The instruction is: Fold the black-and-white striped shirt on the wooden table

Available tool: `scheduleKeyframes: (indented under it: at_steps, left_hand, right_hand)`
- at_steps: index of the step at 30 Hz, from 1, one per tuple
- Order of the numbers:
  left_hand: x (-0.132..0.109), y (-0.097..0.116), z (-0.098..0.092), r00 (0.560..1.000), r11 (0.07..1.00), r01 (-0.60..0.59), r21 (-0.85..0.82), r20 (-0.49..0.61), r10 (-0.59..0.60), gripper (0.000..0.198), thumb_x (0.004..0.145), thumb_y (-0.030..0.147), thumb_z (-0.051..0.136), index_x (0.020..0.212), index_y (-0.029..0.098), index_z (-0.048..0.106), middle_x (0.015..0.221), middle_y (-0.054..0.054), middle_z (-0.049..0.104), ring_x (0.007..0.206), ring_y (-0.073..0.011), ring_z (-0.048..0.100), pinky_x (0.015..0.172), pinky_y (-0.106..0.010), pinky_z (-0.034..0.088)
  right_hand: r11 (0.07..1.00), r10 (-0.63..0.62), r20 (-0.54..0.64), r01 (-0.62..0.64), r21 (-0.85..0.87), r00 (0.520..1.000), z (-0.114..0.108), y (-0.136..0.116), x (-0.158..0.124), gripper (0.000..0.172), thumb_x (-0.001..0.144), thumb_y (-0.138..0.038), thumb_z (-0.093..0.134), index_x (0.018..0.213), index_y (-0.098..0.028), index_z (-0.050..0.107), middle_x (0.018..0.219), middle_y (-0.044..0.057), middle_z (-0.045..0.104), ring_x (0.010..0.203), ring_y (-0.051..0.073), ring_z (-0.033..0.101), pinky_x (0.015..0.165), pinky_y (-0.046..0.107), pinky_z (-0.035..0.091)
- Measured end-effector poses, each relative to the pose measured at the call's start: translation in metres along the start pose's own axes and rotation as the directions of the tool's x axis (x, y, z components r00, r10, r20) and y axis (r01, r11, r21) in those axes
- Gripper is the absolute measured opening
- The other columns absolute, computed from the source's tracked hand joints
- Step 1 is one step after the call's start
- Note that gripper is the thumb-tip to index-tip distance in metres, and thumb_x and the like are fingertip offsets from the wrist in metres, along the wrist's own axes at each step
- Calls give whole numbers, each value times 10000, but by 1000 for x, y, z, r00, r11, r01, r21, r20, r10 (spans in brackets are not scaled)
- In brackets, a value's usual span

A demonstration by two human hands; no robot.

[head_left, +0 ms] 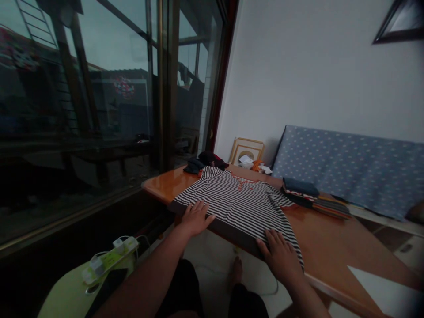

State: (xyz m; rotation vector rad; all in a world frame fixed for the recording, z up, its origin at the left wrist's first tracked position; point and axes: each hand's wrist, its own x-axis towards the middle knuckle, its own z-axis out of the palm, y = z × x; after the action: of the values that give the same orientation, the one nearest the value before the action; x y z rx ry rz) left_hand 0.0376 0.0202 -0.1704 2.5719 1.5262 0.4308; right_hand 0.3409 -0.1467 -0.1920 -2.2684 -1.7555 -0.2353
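A black-and-white striped shirt [238, 203] with orange-red trim at the collar and sleeves lies spread on the wooden table [331, 247]. Its collar points away from me, and its dark hem hangs at the near table edge. My left hand [197, 217] lies flat on the shirt's lower left part near the hem, fingers stretched out. On the lower right part rests my right hand [281, 252], fingers spread and palm down. Neither hand grips the cloth.
Folded clothes [311, 198] are stacked on the table's right side. Dark crumpled clothes [208, 160] lie at the far left corner. A white sheet [387, 289] is at the near right. A power strip [111, 260] sits on a pale stool [62, 291] at lower left.
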Motion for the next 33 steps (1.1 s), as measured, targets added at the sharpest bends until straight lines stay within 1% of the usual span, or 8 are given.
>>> scheduleKeyframes:
  at_steps: [3, 7, 10, 14, 18, 22, 26, 33]
  left_hand:
    - [0, -12, -5, 999, 999, -35, 2, 5, 35, 765, 939, 720, 302, 1497, 212, 428, 1608, -140, 342, 1497, -334, 251, 1182, -555, 171]
    - [16, -18, -24, 986, 996, -91, 19, -135, 93, 543, 1004, 559, 310, 1293, 200, 597, 1397, -145, 581, 1329, -283, 493, 1126, -456, 309]
    - [34, -30, -33, 982, 999, -24, 33, -189, 29, 469, 1027, 461, 285, 1262, 207, 602, 1356, -131, 610, 1294, -265, 523, 1126, -451, 308]
    - [42, -62, -33, 993, 992, 109, 67, -44, -106, 606, 964, 581, 387, 1418, 192, 489, 1546, -151, 442, 1442, -312, 371, 1157, -496, 256]
    - [42, -88, -36, 994, 993, 96, 71, 39, -99, 768, 896, 692, 424, 1453, 164, 462, 1565, -168, 411, 1459, -328, 347, 1163, -469, 266]
    - [53, -90, -43, 997, 996, 64, 61, -49, -61, 584, 959, 577, 384, 1338, 174, 569, 1418, -166, 576, 1310, -314, 532, 1090, -433, 372]
    - [64, -87, -34, 998, 998, 13, 63, -56, -9, 533, 985, 506, 367, 1364, 180, 551, 1473, -141, 532, 1383, -280, 463, 1146, -417, 312]
    - [66, -104, -32, 998, 993, 54, 107, 29, -57, 746, 927, 667, 391, 1434, 129, 491, 1551, -186, 426, 1455, -318, 364, 1175, -445, 271]
  right_hand:
    - [999, 36, 22, -36, 17, 999, -7, 6, -4, 587, 959, -550, 384, 1434, -237, 529, 1531, 128, 461, 1462, 337, 337, 1144, 553, 285]
    - [997, 58, 8, -59, 47, 998, -24, 13, 8, 497, 947, -470, 418, 1345, -237, 605, 1466, 150, 529, 1427, 347, 389, 1102, 550, 343]
    - [999, 39, 8, -39, 25, 999, -27, 27, 15, 453, 928, -414, 433, 1297, -243, 633, 1449, 151, 546, 1425, 352, 387, 1088, 555, 355]
    - [997, 41, 102, -34, -70, 994, -6, 54, 13, 459, 894, -342, 442, 1307, -283, 633, 1500, 128, 501, 1448, 367, 348, 1072, 615, 344]
    - [985, 24, 170, 5, -171, 985, 13, 71, 12, 501, 876, -269, 446, 1337, -376, 613, 1551, 90, 444, 1477, 385, 291, 1069, 719, 261]
    - [993, 64, 42, -60, -98, 997, 9, 60, 27, 505, 941, -403, 390, 1395, -271, 565, 1528, 148, 458, 1469, 367, 319, 1114, 652, 272]
    - [994, 113, -12, -113, 13, 994, 4, 37, 42, 698, 958, -554, 330, 1444, -74, 472, 1508, 216, 458, 1471, 331, 326, 1160, 506, 309]
    - [996, 90, 87, -91, 2, 992, 4, 39, 35, 562, 948, -516, 395, 1344, -167, 588, 1473, 173, 519, 1440, 344, 378, 1144, 532, 321]
